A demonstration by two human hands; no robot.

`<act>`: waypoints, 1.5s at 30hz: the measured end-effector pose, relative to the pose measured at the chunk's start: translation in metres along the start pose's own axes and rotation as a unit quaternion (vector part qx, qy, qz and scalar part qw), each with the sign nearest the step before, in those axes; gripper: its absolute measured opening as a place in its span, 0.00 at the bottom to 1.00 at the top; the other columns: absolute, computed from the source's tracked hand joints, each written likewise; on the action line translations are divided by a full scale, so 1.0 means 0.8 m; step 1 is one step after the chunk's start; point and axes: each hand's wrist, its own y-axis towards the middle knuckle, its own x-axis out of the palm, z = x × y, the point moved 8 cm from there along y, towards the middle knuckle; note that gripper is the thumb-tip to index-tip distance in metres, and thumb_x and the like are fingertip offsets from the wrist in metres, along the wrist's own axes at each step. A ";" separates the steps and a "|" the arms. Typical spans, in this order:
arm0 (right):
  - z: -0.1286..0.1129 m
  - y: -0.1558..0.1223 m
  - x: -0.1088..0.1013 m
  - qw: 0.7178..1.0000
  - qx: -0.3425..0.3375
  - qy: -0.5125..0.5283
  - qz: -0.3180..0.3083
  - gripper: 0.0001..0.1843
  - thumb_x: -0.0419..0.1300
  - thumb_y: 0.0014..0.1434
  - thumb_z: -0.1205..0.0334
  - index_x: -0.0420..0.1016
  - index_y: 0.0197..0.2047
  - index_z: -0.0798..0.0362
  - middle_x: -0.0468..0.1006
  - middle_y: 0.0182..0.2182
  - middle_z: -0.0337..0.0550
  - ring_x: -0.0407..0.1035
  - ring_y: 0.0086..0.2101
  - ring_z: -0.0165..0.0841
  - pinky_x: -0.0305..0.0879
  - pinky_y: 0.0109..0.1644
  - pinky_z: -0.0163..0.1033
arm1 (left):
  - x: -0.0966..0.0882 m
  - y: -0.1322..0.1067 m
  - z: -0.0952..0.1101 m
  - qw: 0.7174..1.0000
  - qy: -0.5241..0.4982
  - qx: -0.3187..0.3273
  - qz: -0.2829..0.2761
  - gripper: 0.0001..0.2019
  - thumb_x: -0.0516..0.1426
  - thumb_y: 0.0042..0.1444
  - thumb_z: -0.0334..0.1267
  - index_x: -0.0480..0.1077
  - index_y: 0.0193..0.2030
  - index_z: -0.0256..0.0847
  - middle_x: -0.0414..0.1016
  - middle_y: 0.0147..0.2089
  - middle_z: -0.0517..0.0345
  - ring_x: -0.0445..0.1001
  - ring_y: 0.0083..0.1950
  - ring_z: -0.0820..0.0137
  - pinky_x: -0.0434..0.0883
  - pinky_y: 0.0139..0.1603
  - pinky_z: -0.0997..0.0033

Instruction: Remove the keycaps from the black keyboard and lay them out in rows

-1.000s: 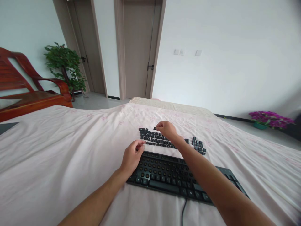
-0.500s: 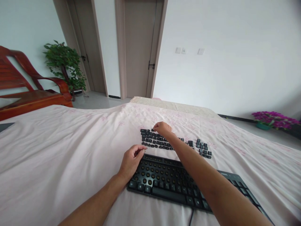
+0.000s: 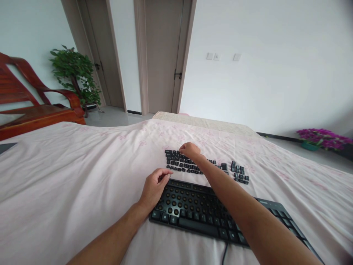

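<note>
A black keyboard (image 3: 198, 226) lies on the cloth, many keys off its upper rows so round switch spots show; its bottom rows keep their keys. My left hand (image 3: 154, 186) rests against its top left corner, thumb and forefinger closed together; whether something small is between them is hidden. Beyond the keyboard, loose black keycaps (image 3: 180, 164) lie in rows. My right hand (image 3: 191, 150) reaches over the keyboard to the back row, fingertips pinched on a small keycap, mostly hidden by the fingers. The right forearm covers part of the keyboard and of the keycap rows.
A smaller group of keycaps (image 3: 239, 172) lies to the right. The pink floral cloth (image 3: 110, 176) under everything is wrinkled. The keyboard's cable (image 3: 225, 253) runs toward me. Beyond stand a wooden bench (image 3: 41, 103), a leafy plant (image 3: 74, 73) and purple flowers (image 3: 322, 138).
The view has shifted very slightly. Both hands stay at nearly the same places, the right one still pinching at the back row of keycaps.
</note>
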 end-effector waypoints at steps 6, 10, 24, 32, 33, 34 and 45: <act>-0.014 -0.021 -0.022 0.999 -0.027 0.036 0.010 0.19 0.52 0.62 0.52 0.80 0.36 0.53 0.80 0.35 0.45 0.71 0.33 0.33 0.60 0.36 0.34 | -0.001 -0.002 0.006 0.999 0.021 0.026 0.001 0.10 0.54 0.58 0.37 0.75 0.41 0.41 0.78 0.41 0.57 0.74 0.42 0.67 0.70 0.44 0.69; -0.037 -0.073 -0.058 0.988 -0.114 0.098 0.020 0.31 0.40 0.67 0.47 0.80 0.35 0.53 0.80 0.34 0.44 0.71 0.34 0.31 0.60 0.39 0.33 | 0.000 -0.007 0.019 0.996 0.057 0.065 -0.009 0.09 0.53 0.58 0.35 0.75 0.40 0.43 0.77 0.41 0.58 0.74 0.42 0.68 0.69 0.45 0.70; -0.051 -0.270 -0.038 0.885 -0.250 0.376 -0.114 0.29 0.50 0.61 0.40 0.80 0.33 0.56 0.77 0.24 0.42 0.62 0.20 0.26 0.59 0.23 0.31 | 0.032 -0.038 0.056 0.970 0.071 0.100 -0.212 0.08 0.56 0.55 0.37 0.78 0.36 0.44 0.77 0.35 0.59 0.73 0.36 0.69 0.68 0.39 0.73; -0.061 -0.277 -0.027 0.893 -0.295 0.321 -0.116 0.31 0.48 0.61 0.38 0.80 0.31 0.55 0.77 0.24 0.42 0.69 0.26 0.29 0.63 0.32 0.32 | 0.042 -0.046 0.066 0.926 0.120 0.182 -0.309 0.05 0.58 0.54 0.36 0.77 0.33 0.46 0.75 0.33 0.63 0.71 0.37 0.70 0.64 0.41 0.74; -0.063 -0.277 -0.025 0.894 -0.301 0.311 -0.113 0.30 0.48 0.62 0.39 0.80 0.31 0.54 0.77 0.24 0.42 0.69 0.26 0.29 0.63 0.33 0.33 | 0.043 -0.046 0.065 0.922 0.128 0.189 -0.314 0.05 0.59 0.54 0.37 0.77 0.33 0.46 0.75 0.33 0.63 0.71 0.38 0.70 0.63 0.41 0.74; -0.064 -0.278 -0.024 0.897 -0.307 0.299 -0.110 0.30 0.48 0.62 0.40 0.80 0.31 0.54 0.77 0.24 0.42 0.70 0.26 0.30 0.64 0.34 0.33 | 0.044 -0.047 0.063 0.918 0.136 0.194 -0.318 0.04 0.59 0.54 0.37 0.77 0.33 0.47 0.75 0.34 0.63 0.71 0.38 0.70 0.63 0.42 0.74; -0.075 -0.292 -0.019 0.895 -0.396 0.197 -0.052 0.30 0.42 0.67 0.46 0.75 0.26 0.52 0.77 0.25 0.41 0.70 0.28 0.30 0.64 0.38 0.34 | 0.050 -0.054 0.057 0.922 0.186 0.198 -0.276 0.02 0.64 0.49 0.41 0.78 0.31 0.51 0.74 0.35 0.63 0.67 0.38 0.69 0.60 0.38 0.72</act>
